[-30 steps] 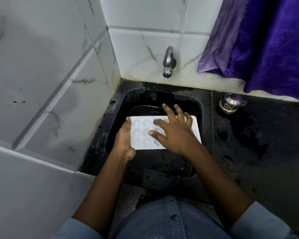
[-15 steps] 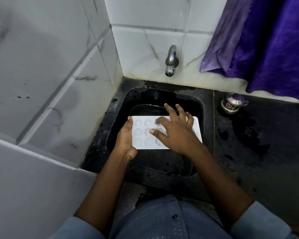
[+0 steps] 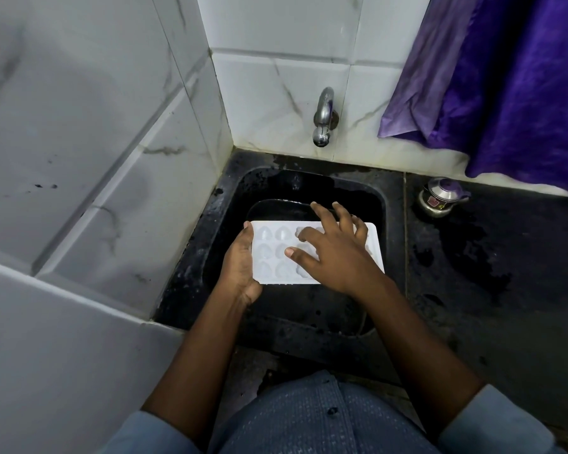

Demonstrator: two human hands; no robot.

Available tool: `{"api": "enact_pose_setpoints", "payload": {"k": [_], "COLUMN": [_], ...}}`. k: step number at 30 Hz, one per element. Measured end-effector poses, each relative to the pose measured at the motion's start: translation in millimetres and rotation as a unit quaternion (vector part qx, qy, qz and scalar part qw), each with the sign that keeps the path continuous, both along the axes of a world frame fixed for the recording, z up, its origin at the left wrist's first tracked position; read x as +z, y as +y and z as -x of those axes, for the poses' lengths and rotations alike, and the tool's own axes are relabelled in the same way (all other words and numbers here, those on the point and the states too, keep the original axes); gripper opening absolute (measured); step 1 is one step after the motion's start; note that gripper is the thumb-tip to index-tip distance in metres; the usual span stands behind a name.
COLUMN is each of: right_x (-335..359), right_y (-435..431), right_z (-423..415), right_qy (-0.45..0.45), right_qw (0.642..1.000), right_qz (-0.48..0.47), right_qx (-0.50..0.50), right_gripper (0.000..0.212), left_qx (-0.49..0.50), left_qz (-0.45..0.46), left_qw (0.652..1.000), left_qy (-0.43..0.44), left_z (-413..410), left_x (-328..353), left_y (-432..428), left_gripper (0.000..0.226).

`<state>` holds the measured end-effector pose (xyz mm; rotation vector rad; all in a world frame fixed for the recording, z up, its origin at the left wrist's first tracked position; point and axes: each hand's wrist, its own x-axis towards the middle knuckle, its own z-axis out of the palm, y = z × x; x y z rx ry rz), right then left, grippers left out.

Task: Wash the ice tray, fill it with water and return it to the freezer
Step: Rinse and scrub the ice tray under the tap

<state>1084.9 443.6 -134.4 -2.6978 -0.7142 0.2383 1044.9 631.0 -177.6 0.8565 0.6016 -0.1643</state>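
While held over the black sink (image 3: pixel 309 188), near side of the tap (image 3: pixel 323 116), 1 white ice tray (image 3: pixel 269 253): long axis L-R, cavities up, approx. level. L hand (image 3: pixel 240 267): curled round tray's L short edge, thumb on top. R hand (image 3: pixel 338 253): fingers (image 3: pixel 320 213) spread, nearly straight, resting on cavities.

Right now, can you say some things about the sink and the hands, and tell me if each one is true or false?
1. The left hand holds the tray by its left edge. True.
2. Water pours from the tap. False: no stream shows.
3. The right hand lies spread on top of the tray. True.
4. The pot sits inside the sink. False: it stands on the counter, right of the sink.
5. The cloth is green. False: it is purple.
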Motion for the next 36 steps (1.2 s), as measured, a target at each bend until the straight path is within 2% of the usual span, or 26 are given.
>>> {"api": "enact_pose_setpoints", "payload": {"k": [11, 16, 22, 30, 36], "right_x": [0.7, 0.9, 2.0, 4.7, 4.7], "right_y": [-2.1, -1.8, 6.1, 19.3, 21.9], "right_z": [0.1, 0.8, -0.1, 3.4, 3.3], "right_qy": [-0.012, -0.009, -0.053, -0.009, -0.010], "right_qw": [1.000, 1.000, 0.997, 0.999, 1.000], "right_qz": [-0.019, 0.003, -0.054, 0.013, 0.003], "right_qx": [-0.008, -0.009, -0.003, 0.029, 0.028], "right_gripper": [0.048, 0.051, 0.041, 0.052, 0.050], "left_qx": [0.006, 0.000, -0.004, -0.010, -0.012], "left_qz": [-0.008, 0.000, -0.010, -0.009, -0.015], "left_qw": [1.000, 1.000, 1.000, 1.000, 1.000], "left_qy": [0.006, 0.004, 0.004, 0.012, 0.020], "left_z": [-1.7, 0.2, 2.5, 0.8, 1.4], "left_x": [-2.7, 0.1, 5.1, 4.8, 0.9], "left_y": [-0.5, -2.2, -8.5, -6.9, -5.2], "left_gripper": [0.072, 0.072, 0.069, 0.073, 0.073]}}
